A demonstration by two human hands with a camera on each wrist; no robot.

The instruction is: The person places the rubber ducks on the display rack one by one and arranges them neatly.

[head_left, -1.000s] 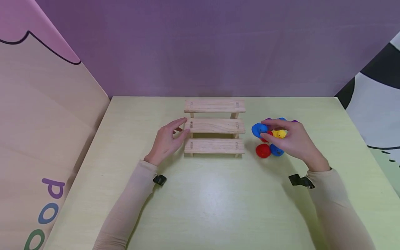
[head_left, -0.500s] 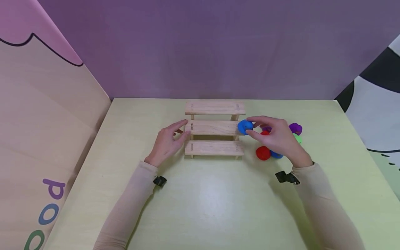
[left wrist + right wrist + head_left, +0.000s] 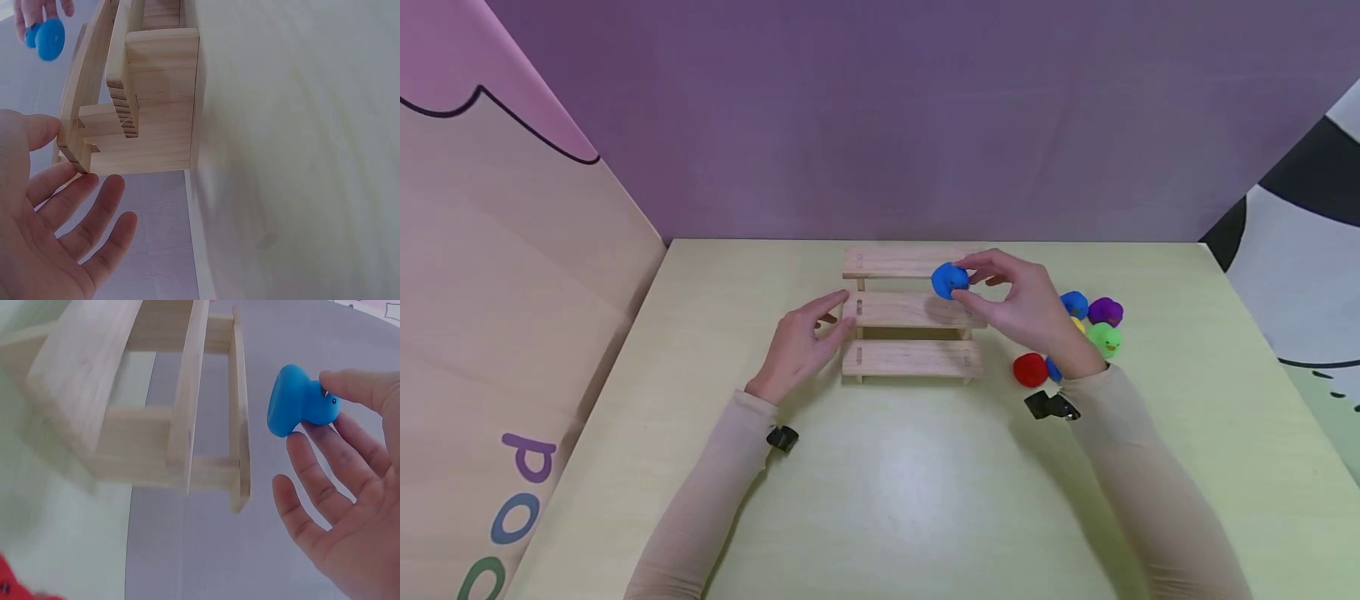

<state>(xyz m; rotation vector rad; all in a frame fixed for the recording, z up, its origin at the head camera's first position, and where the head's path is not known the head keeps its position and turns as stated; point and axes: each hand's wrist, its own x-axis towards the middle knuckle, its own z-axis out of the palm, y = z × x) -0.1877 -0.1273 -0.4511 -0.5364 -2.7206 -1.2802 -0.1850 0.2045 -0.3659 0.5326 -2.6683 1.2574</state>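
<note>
A three-step wooden stand [image 3: 910, 358] sits on the table. My left hand [image 3: 797, 350] holds the left end of its middle step with thumb and index finger, while the other fingers spread loosely in the left wrist view. Above the stand, between the middle and top steps in the head view, my right hand [image 3: 1026, 304] pinches a blue rubber duck [image 3: 946, 282] by the head with thumb and fingertips. The right wrist view shows the duck's flat base [image 3: 284, 400] facing the stand, apart from the wood.
Right of the stand, a group of small rubber ducks lies on the table [image 3: 910, 492]: a red one [image 3: 1030, 370], a green one [image 3: 1105, 340], a purple one [image 3: 1106, 312] and blue ones, partly hidden by my right hand. A purple wall [image 3: 880, 125] rises behind.
My right hand has carried the blue duck from the group leftward and up to above the stand. My left hand has stayed at the middle step's end.
</note>
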